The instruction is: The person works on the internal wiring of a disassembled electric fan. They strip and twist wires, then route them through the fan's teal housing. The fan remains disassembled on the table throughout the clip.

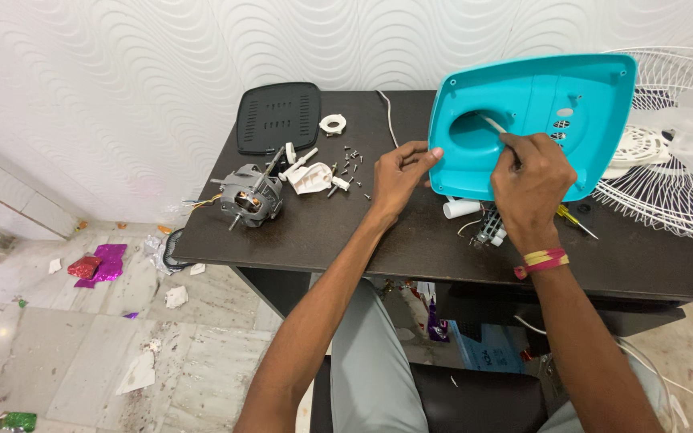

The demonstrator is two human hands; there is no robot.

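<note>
A teal plastic cover (587,88) stands tilted on the dark table (322,232). My left hand (399,175) grips its lower left edge. My right hand (529,183) presses against the cover's face and pinches a thin white stick-like piece (491,123) that reaches into the cover's oval recess. A red and yellow thread band sits on my right wrist. Under the cover lie a small white cylinder (461,208), a bundle of small parts and a yellow-handled screwdriver (573,218).
A grey fan motor (250,194) with wires, white plastic parts (311,175), a white ring (332,123), several loose screws and a black vented panel (279,116) lie on the table's left half. A white fan grille (671,160) rests at right. Scraps litter the tiled floor.
</note>
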